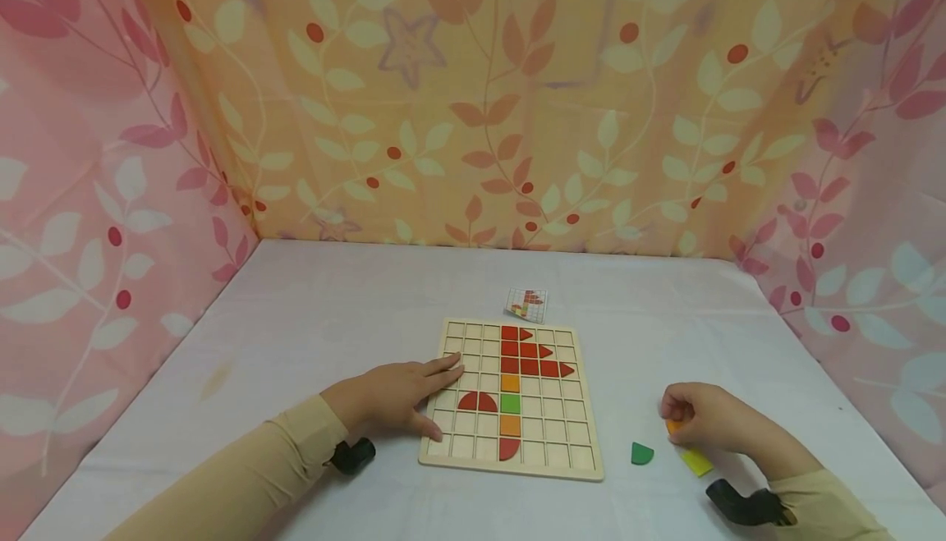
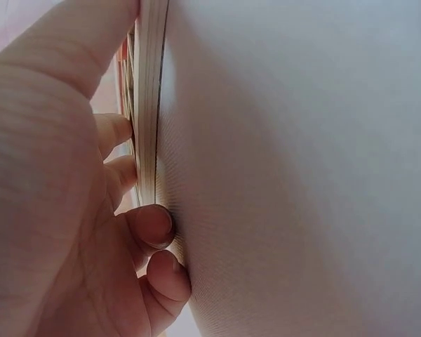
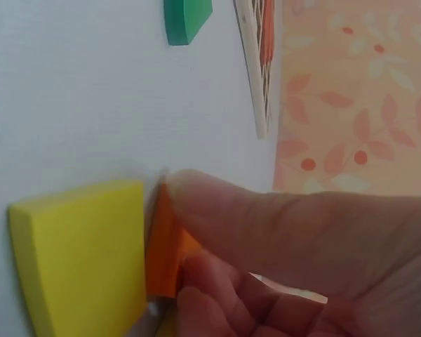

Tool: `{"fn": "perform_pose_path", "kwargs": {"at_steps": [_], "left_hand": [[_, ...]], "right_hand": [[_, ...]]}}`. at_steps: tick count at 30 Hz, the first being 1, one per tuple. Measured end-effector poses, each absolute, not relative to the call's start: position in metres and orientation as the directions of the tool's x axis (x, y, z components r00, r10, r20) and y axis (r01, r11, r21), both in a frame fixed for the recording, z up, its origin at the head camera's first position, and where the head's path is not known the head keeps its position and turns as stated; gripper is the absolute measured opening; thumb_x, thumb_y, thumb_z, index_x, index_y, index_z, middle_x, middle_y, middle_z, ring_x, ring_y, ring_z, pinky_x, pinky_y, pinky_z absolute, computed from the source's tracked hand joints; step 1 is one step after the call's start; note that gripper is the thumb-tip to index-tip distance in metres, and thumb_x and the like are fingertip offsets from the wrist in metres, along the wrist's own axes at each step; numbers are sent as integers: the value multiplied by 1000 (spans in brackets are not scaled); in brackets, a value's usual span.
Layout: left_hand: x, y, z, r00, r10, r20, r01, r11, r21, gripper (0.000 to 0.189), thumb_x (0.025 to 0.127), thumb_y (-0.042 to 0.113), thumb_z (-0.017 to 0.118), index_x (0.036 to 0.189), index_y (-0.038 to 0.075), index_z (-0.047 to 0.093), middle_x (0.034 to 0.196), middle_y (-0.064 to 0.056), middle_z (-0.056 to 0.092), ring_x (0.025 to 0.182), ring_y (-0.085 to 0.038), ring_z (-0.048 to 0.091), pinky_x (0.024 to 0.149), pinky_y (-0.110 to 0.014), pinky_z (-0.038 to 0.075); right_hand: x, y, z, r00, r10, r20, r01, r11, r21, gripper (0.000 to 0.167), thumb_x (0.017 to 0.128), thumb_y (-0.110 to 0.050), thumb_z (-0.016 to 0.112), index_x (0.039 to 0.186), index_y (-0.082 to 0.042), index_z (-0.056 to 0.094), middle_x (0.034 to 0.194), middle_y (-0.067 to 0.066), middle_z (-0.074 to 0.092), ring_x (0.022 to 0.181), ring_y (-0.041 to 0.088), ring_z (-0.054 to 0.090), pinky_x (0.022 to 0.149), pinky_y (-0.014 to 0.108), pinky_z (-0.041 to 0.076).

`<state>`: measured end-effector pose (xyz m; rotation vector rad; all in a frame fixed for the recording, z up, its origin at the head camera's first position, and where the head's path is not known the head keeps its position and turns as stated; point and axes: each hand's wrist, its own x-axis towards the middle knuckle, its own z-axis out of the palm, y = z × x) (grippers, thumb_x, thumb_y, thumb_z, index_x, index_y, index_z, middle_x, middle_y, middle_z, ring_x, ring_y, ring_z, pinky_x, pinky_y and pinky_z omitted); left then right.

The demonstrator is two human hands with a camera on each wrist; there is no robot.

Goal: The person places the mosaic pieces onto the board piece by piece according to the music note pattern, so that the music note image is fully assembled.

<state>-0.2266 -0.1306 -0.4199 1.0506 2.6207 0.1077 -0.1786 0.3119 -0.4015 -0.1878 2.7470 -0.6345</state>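
My left hand rests on the left edge of a wooden grid board, fingers and thumb extended over its squares. In the left wrist view, two fingers reach down beside the board's edge. To the right of the board, my right hand pinches an orange block between thumb and curled fingers, low over the cloth. A yellow square block lies right beside it. The green quarter-round block sits between that hand and the board.
On the board are red blocks in rows, two red quarter-rounds and a column with orange, green and red pieces. A small pattern card lies behind it. Patterned curtains enclose the white table.
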Motion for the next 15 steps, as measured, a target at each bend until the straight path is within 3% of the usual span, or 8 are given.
{"fn": "perform_pose_path", "kwargs": {"at_steps": [15], "left_hand": [[-227,-131,-421,-682,682,-264,653,730,199,99,66,80,42,147,33,10,153,13,2,135,-18,26,103,-43,31]], "right_hand": [[-181,314,-400,-937,-204,-283,-77,912,-403,30,66,-11,80,76,-13,52,71,1,48,71,18,45,61,31,40]]}}
